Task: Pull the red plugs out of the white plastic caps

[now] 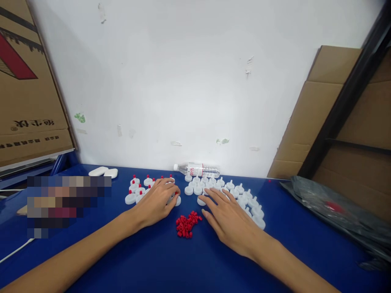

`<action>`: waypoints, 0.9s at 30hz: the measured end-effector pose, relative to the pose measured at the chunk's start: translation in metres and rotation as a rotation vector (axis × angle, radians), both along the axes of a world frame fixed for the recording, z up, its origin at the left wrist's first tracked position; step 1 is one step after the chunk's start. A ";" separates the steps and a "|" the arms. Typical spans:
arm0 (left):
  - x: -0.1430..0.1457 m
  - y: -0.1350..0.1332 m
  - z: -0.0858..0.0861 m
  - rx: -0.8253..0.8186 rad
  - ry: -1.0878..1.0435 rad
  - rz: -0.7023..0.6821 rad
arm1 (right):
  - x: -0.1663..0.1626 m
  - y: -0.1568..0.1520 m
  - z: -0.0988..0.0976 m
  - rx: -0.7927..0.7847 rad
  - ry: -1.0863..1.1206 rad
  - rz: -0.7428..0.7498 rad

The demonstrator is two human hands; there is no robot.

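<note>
My left hand (161, 199) is at the group of white nozzle caps with red tips, its fingers curled and its thumb close to the index finger around one red-tipped white cap (178, 201), partly hidden by the fingers. Several more red-tipped caps (130, 198) stand upright to its left. My right hand (226, 213) has its fingers apart and stretched over the plain white nozzle caps (198, 189). One plain white cap (200, 200) lies by its index finger and thumb; contact is unclear. Between the hands, toward me, lies a pile of small red tips (185, 224).
A clear plastic bottle (203, 169) lies on its side against the wall. On the blue table (152, 260) are a white earphone case (110, 173), a pixelated patch and a white cable (18, 249) at left. Grey plastic bags (330, 207) lie right; cardboard (317, 106) leans behind.
</note>
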State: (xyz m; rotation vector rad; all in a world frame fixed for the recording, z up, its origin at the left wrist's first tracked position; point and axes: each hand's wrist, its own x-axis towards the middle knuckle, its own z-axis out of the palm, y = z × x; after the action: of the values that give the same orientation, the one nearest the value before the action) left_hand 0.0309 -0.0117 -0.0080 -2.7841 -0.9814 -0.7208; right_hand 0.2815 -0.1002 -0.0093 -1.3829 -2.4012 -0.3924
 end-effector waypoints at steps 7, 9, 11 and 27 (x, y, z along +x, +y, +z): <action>0.001 -0.009 0.007 0.032 0.007 -0.127 | 0.003 -0.001 -0.003 -0.096 -0.006 0.020; 0.002 -0.014 0.011 0.016 0.017 -0.197 | 0.003 -0.002 0.001 -0.094 -0.002 0.032; 0.003 -0.019 0.016 -0.034 0.035 -0.252 | 0.003 -0.002 0.004 -0.103 -0.006 0.033; 0.000 -0.014 0.008 -0.086 0.096 -0.316 | 0.003 -0.001 -0.002 -0.089 -0.012 0.054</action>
State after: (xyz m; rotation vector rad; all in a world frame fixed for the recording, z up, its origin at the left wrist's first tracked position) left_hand 0.0313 -0.0259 -0.0001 -3.0549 -0.5747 -0.5814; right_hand 0.2843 -0.1016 -0.0108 -1.3531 -2.4876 -0.2845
